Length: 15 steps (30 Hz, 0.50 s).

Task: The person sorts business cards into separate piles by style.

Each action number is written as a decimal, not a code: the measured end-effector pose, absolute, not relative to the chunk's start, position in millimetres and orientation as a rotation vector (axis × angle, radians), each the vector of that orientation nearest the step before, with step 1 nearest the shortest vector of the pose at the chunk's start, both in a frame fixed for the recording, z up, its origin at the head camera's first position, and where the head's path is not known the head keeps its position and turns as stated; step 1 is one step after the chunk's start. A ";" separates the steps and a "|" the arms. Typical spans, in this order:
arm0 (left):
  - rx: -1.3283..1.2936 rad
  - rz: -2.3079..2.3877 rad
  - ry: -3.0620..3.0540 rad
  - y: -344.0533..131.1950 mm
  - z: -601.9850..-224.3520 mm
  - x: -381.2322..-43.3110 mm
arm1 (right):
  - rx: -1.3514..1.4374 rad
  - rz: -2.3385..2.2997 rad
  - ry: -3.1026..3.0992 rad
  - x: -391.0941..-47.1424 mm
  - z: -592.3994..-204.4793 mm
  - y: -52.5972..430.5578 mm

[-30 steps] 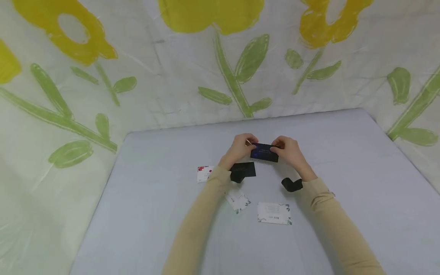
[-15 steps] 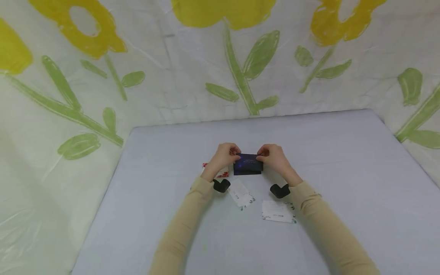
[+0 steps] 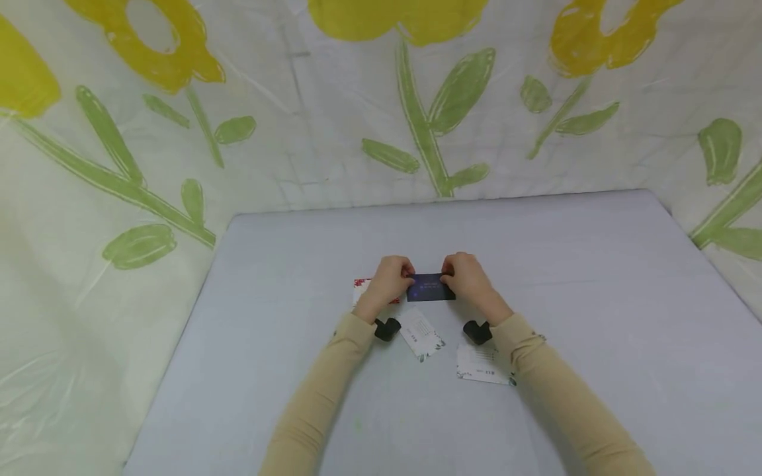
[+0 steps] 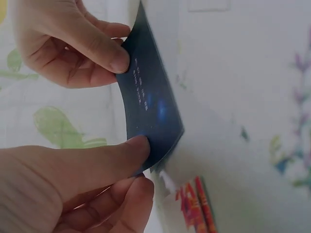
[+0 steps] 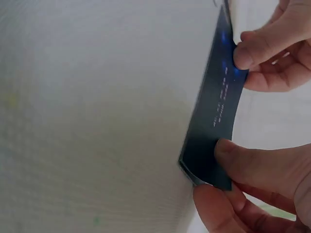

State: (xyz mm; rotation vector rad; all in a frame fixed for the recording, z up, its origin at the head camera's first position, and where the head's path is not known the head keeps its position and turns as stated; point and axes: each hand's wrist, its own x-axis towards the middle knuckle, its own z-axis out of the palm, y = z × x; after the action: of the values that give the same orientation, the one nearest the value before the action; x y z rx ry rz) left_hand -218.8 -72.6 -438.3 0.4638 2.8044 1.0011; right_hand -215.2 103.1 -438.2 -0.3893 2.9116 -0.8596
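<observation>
A dark blue business card [image 3: 430,288] with small light print is held at the far middle of the table. My left hand [image 3: 388,283] pinches its left end between thumb and fingers. At its right end, my right hand [image 3: 469,280] has the same kind of pinch. In the left wrist view the card [image 4: 146,97] bows slightly. A second edge shows along the card [image 5: 209,121] in the right wrist view, but I cannot tell how many cards lie together. A white card with red flowers [image 3: 360,288] lies partly hidden behind my left hand.
Two white cards with leafy corners lie nearer me: a slanted one [image 3: 420,334] between the forearms, and another card [image 3: 478,365] partly under the right forearm. The pale table [image 3: 286,264] ends at a flower-painted curtain [image 3: 333,99].
Both hands have brought the dark card left and nearer, over the place of another black card, which no longer shows separately. The head view has shifted slightly.
</observation>
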 end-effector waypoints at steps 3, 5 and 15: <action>0.452 0.935 2.837 -71.0 -440.5 -217.6 | -0.382 -0.796 2.941 -214.0 -439.8 102.0; 0.442 0.911 2.861 -70.4 -442.0 -217.9 | -0.372 -0.783 2.960 -213.6 -440.6 101.4; 0.580 0.979 2.800 -79.8 -436.3 -216.9 | -0.480 -0.904 2.893 -208.5 -429.3 109.0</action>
State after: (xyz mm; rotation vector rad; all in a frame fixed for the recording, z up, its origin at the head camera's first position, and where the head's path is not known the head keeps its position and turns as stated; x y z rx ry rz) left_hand -216.9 -79.8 -436.3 0.5801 2.8001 0.9787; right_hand -208.5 109.0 -429.3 -0.4803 2.8925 -0.9044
